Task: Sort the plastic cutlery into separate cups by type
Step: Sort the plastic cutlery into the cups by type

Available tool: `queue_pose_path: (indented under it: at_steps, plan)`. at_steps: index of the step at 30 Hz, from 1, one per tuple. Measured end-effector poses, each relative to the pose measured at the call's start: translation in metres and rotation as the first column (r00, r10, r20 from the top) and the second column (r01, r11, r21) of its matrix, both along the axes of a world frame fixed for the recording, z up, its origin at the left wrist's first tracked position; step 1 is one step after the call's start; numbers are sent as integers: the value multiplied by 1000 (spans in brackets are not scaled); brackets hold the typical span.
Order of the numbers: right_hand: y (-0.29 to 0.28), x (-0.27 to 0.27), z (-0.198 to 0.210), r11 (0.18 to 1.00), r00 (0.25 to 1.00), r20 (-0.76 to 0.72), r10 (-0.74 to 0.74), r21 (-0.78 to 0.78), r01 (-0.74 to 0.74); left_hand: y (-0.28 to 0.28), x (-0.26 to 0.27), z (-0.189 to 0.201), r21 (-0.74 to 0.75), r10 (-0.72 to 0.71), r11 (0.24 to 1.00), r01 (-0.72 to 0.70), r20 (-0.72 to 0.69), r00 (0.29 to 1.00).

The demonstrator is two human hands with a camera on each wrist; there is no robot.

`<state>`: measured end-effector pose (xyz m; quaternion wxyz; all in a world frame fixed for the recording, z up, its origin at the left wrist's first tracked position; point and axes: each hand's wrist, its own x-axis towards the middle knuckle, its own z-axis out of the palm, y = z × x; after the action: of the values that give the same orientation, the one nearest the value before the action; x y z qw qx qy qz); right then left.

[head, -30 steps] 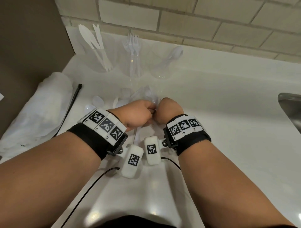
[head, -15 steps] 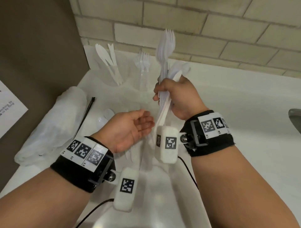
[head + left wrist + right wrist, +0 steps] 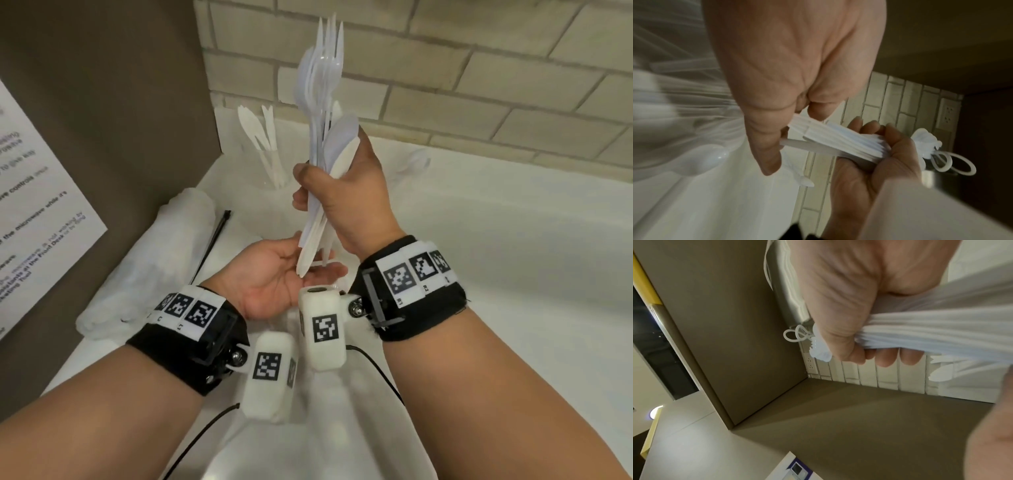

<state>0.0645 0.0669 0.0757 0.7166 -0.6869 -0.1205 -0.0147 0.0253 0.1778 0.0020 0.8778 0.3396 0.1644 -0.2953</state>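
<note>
Gripping a bundle of white plastic cutlery (image 3: 320, 144) near its middle, the right hand (image 3: 346, 198) has risen higher than half a second ago, so the fork tines now stand against the brick wall (image 3: 479, 78) near the top of the head view. A second ago both hands were low over the white counter (image 3: 513, 274), fists together above the scattered pieces. The left hand (image 3: 274, 277) lies palm up below the bundle, fingers relaxed and holding nothing, the handle ends touching its palm much as they did half a second ago.

The bundle stands nearly upright, heads up: forks rise highest, spoon bowls sit lower, and a knife blade leans right beside the thumb. From the left wrist view the flat handles (image 3: 844, 142) are stacked tightly side by side, the right fingers wrapped round them.

Behind, a clear cup (image 3: 270, 178) at the counter's back corner holds white knives (image 3: 260, 133), blades up. A rolled plastic bag (image 3: 144, 274) lies along the brown panel, a black zip tie (image 3: 214, 240) beside it.
</note>
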Motion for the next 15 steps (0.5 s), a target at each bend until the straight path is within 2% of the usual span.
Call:
queue_pose_path:
  at_steps: [3, 5, 8, 11, 15]
  plan:
    - [2, -2, -3, 999, 999, 25, -28, -46, 29, 6, 5, 1, -85, 127, 988, -129, -24, 992]
    - [1, 1, -6, 997, 998, 38, -53, -52, 55, 9, 7, 1, -103, 159, 982, -160, -21, 987]
    - [2, 1, -12, 999, 999, 25, -38, 4, 38, 7, 7, 2, -97, 144, 985, -143, 1, 990]
    - [5, -2, -24, 999, 1000, 0, -20, 29, 20, 3, 6, 8, -61, 123, 991, -118, 81, 989]
    - [5, 1, -37, 998, 998, -15, -56, -13, 56, 4, 11, 12, -46, 153, 988, -149, 117, 981]
